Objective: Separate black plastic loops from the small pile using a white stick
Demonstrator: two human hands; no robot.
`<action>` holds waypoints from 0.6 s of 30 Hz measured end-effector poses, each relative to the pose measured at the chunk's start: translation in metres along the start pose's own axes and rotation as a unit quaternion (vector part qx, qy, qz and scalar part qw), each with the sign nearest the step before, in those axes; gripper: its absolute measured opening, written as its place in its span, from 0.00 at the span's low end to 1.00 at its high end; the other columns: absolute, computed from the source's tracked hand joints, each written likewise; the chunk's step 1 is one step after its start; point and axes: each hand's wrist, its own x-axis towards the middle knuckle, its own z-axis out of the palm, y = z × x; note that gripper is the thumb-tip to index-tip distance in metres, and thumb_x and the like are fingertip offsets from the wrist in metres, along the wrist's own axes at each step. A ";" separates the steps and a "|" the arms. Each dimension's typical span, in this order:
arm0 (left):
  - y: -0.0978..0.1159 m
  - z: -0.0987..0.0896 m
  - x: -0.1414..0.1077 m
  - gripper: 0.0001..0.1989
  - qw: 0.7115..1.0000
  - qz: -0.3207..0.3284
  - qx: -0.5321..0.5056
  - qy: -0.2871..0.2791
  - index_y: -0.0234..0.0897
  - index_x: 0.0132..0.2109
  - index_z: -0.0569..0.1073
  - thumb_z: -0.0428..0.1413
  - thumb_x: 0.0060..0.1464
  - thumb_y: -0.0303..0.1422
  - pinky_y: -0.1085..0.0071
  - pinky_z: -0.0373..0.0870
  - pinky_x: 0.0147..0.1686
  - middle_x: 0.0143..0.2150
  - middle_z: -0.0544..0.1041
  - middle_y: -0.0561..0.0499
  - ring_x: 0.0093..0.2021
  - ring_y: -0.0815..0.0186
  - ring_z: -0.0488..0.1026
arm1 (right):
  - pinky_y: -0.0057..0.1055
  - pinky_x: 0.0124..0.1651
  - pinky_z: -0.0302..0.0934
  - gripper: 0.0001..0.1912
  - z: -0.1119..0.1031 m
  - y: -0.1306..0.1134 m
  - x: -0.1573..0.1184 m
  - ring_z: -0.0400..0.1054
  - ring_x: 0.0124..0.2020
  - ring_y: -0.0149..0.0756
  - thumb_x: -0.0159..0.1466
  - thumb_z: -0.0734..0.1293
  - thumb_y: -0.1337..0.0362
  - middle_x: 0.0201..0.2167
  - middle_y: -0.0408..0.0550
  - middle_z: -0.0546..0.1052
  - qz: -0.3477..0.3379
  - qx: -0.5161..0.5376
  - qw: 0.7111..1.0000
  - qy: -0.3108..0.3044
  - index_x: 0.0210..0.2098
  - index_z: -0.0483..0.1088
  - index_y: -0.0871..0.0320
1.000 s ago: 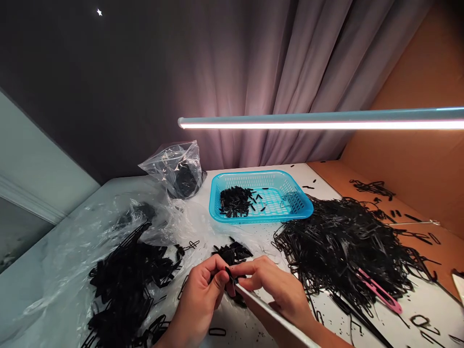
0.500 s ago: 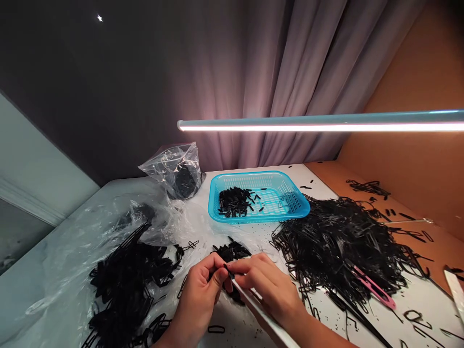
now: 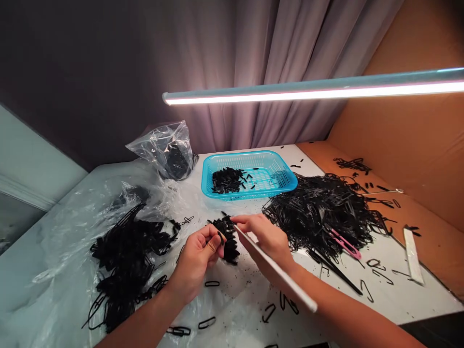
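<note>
One blue basket [image 3: 250, 195] stands beyond one small black pile [image 3: 231, 249], partly hidden by the left hand [image 3: 197, 252], which pinches one black piece [image 3: 221, 237] between thumb and forefinger, while the right hand [image 3: 268, 238] holds one white stick [image 3: 281, 273] and two larger black heaps [image 3: 319, 208] flank both hands.

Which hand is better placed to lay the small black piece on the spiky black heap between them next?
Left, likely: the left hand pinches the small black piece beside that heap, while the right hand holds a long white stick.
</note>
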 end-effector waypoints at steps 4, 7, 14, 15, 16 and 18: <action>0.001 0.000 0.000 0.14 0.999 0.003 -0.041 -0.006 0.35 0.31 0.63 0.56 0.56 0.40 0.77 0.40 0.20 0.22 0.64 0.57 0.19 0.78 0.49 | 0.26 0.40 0.64 0.05 -0.004 -0.007 -0.004 0.71 0.41 0.31 0.66 0.65 0.64 0.44 0.46 0.77 0.110 0.139 0.984 -0.036 0.35 0.70 0.57; 0.000 -0.001 0.002 0.16 0.999 0.013 -0.047 0.001 0.35 0.30 0.61 0.58 0.54 0.41 0.77 0.39 0.20 0.21 0.61 0.59 0.19 0.79 0.48 | 0.23 0.36 0.64 0.02 -0.001 -0.014 -0.005 0.71 0.41 0.30 0.63 0.67 0.67 0.44 0.44 0.76 0.094 0.176 0.978 -0.055 0.33 0.71 0.57; -0.005 -0.002 0.004 0.16 0.999 0.035 -0.025 0.011 0.35 0.30 0.61 0.57 0.55 0.42 0.78 0.39 0.19 0.20 0.59 0.60 0.19 0.78 0.47 | 0.21 0.29 0.61 0.02 0.002 -0.012 -0.006 0.71 0.39 0.30 0.62 0.67 0.68 0.42 0.47 0.77 0.064 0.168 0.983 -0.039 0.32 0.71 0.58; -0.006 -0.002 0.004 0.16 0.999 0.037 -0.022 0.012 0.35 0.30 0.61 0.57 0.55 0.41 0.78 0.39 0.19 0.20 0.59 0.60 0.19 0.78 0.47 | 0.21 0.29 0.62 0.02 0.002 -0.011 -0.005 0.71 0.39 0.31 0.63 0.67 0.69 0.42 0.47 0.77 0.059 0.163 0.984 -0.040 0.32 0.71 0.58; -0.006 -0.002 0.004 0.16 0.999 0.039 -0.019 0.013 0.35 0.30 0.61 0.56 0.55 0.41 0.78 0.39 0.19 0.20 0.59 0.60 0.19 0.78 0.48 | 0.22 0.30 0.62 0.02 0.002 -0.010 -0.005 0.71 0.39 0.31 0.63 0.67 0.69 0.42 0.47 0.77 0.051 0.157 0.985 -0.040 0.33 0.70 0.58; -0.005 -0.002 0.004 0.16 0.999 0.042 -0.015 0.015 0.35 0.30 0.61 0.56 0.55 0.41 0.78 0.40 0.19 0.19 0.58 0.60 0.19 0.78 0.47 | 0.23 0.33 0.63 0.02 0.001 -0.009 -0.005 0.71 0.40 0.32 0.63 0.67 0.69 0.42 0.48 0.77 0.031 0.140 0.989 -0.040 0.33 0.70 0.59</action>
